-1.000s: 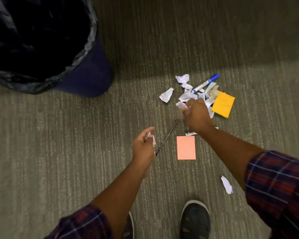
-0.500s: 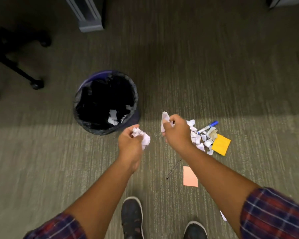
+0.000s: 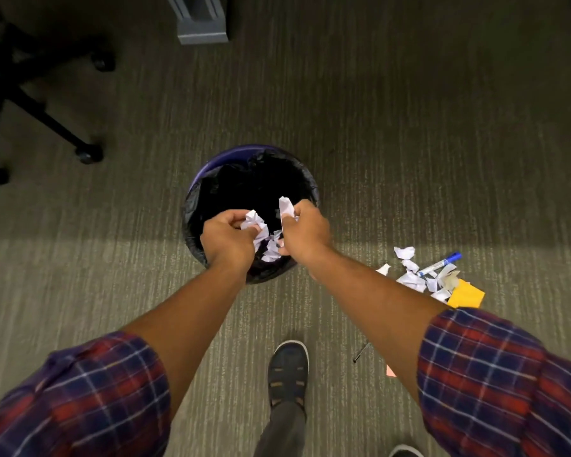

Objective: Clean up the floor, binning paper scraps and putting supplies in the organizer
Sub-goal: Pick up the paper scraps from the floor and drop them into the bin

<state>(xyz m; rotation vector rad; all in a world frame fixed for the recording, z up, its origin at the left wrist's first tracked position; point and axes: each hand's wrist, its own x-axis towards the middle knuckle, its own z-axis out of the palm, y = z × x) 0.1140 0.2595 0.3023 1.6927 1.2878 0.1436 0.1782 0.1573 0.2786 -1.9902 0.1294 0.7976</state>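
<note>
A round blue bin with a black liner stands on the carpet. Both my hands hover over its near side. My left hand grips a crumpled white paper scrap. My right hand pinches another white paper scrap that sticks up from its fingers. More scraps lie inside the bin. To the right on the floor lies a pile of white scraps with a blue marker and a yellow sticky pad.
A thin black pen and the corner of a pink sticky note show beside my right forearm. My dark shoe stands below the bin. An office chair base is at far left, a grey furniture leg at top.
I stood up from the pile, and both hands carried their paper scraps left from the floor clutter to above the bin opening.
</note>
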